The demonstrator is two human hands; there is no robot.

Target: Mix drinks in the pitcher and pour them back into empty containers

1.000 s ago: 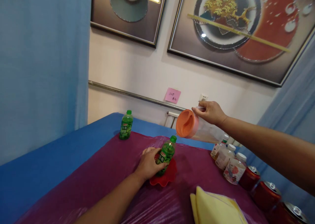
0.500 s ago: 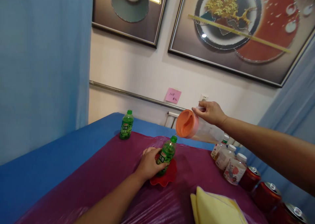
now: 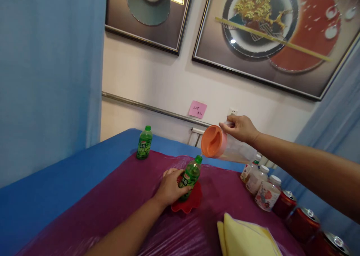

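Observation:
My left hand [image 3: 172, 186] wraps round a green-labelled plastic bottle [image 3: 191, 175], which stands slightly tilted over a red scalloped dish [image 3: 194, 199]. Held by its handle in my right hand [image 3: 240, 129], a clear pitcher [image 3: 236, 149] lies tipped on its side, its orange lid [image 3: 213, 141] facing left. The lid's lower edge is just above the mouth of the bottle, and a thin stream seems to run between them. Some pale liquid lies along the pitcher's lower side. My fingers hide part of the bottle's label.
Another green bottle [image 3: 144, 143] stands at the back left. Along the right are several jars and bottles [image 3: 268, 194] and red cans [image 3: 303, 222]. A folded yellow cloth [image 3: 247, 235] lies in front on the purple plastic sheet [image 3: 118, 203]. A wall rail [image 3: 152, 107] runs behind.
Almost nothing differs. Both hands, the tipped pitcher and the bottle keep their places; the view has shifted very slightly.

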